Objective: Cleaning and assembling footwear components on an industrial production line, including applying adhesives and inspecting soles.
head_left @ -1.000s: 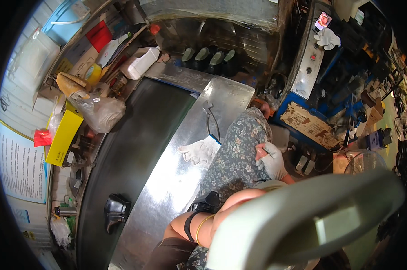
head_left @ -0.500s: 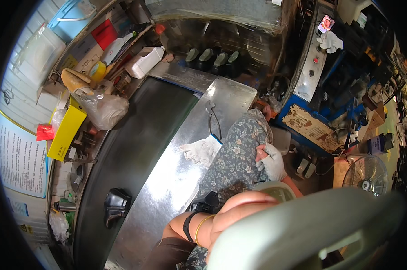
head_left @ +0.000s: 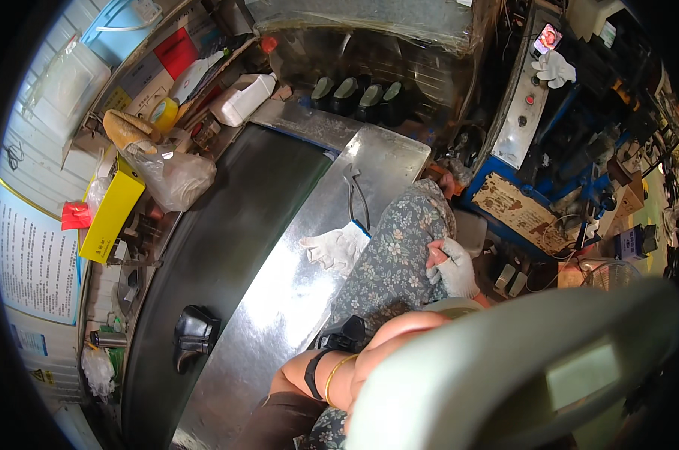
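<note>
My bare left hand [head_left: 401, 336], with a gold bangle and a black wrist band, is raised close to the view. It is shut on a large pale green plastic container [head_left: 429, 390], blurred and cut off by the lower edge; its exact kind does not show. A black strapped device [head_left: 345, 334] sits by that forearm. Lower down, my right hand [head_left: 455, 271] wears a white glove with bare fingertips. Its fingers are curled against the grey floral cloth [head_left: 403, 251] over my lap, with nothing seen in them. Pliers [head_left: 358, 199] and an empty white glove [head_left: 332, 247] lie beside the lap.
The pliers rest on a shiny metal table [head_left: 264, 330]. Left of it, a dark conveyor belt [head_left: 227, 217] carries a black boot [head_left: 197, 334]. Several dark shoe forms [head_left: 369, 97] stand at the far end. A machine panel [head_left: 515, 127] with a phone [head_left: 547, 39] is at right.
The pale green container in my left hand has tilted, showing more of its opening and covering most of the fan. My right hand stays on the lap.
</note>
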Tool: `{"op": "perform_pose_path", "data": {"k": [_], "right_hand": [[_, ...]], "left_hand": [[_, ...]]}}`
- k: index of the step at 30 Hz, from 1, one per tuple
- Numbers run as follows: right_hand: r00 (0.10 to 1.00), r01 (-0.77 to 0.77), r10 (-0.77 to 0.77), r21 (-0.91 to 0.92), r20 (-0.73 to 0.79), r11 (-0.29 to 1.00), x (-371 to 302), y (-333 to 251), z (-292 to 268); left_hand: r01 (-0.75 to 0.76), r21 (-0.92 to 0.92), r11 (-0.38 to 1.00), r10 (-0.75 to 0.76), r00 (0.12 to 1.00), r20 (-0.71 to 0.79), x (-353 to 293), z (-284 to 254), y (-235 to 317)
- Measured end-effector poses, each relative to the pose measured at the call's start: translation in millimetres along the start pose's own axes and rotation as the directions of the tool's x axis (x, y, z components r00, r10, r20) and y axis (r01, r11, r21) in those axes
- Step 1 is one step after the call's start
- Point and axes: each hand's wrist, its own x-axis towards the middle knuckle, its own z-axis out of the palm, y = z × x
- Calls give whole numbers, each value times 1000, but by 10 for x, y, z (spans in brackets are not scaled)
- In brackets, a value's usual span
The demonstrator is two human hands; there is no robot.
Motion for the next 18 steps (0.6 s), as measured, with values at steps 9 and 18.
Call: {"op": "perform_pose_path", "data": {"k": [9,18], "right_hand": [[1000,-17,16,-27,-20,999,-11,46,-47],[1000,-20,20,1,-15,1000,-44,61,-66]], "left_hand": [[23,-60,998,-25,999,-48,41,40,17],[47,-127,991,-66,986,-155,50,174,54]]}}
